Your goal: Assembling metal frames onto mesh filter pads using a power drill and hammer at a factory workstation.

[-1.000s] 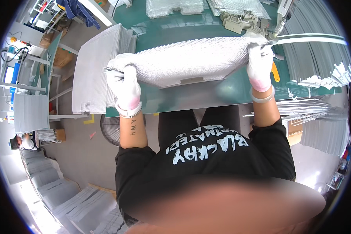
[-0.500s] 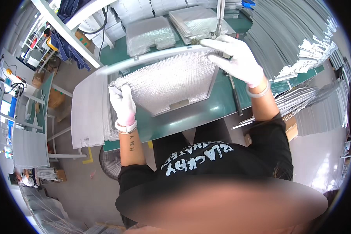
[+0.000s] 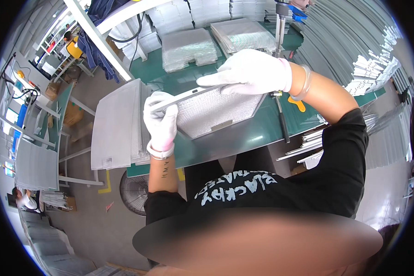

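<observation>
A silver mesh panel (image 3: 216,111) with a thin frame is tilted up over the green table, its lower edge toward me. Along its upper edge runs a pale metal frame strip (image 3: 185,97). My left hand (image 3: 161,123), white-gloved, is closed around the strip's left end at the panel's corner. My right hand (image 3: 253,72), also gloved, lies over the strip farther right, fingers pointing left and thumb below; it hides the strip's right part. Right of the panel, a hammer (image 3: 281,117) with a black handle rests on the table beside a yellow scraper-like tool (image 3: 297,104).
A stack of mesh sheets (image 3: 117,126) overhangs the table's left end. Two wrapped stacks (image 3: 188,48) (image 3: 241,34) lie at the back. A metal post (image 3: 280,32) stands behind my right hand. Long strips (image 3: 340,41) are piled at right; a floor fan (image 3: 134,193) sits below.
My right hand has moved left and inward over the strip. My left hand has shifted from the panel's corner onto the strip's end, and the strip now sits lower, against the panel's top edge.
</observation>
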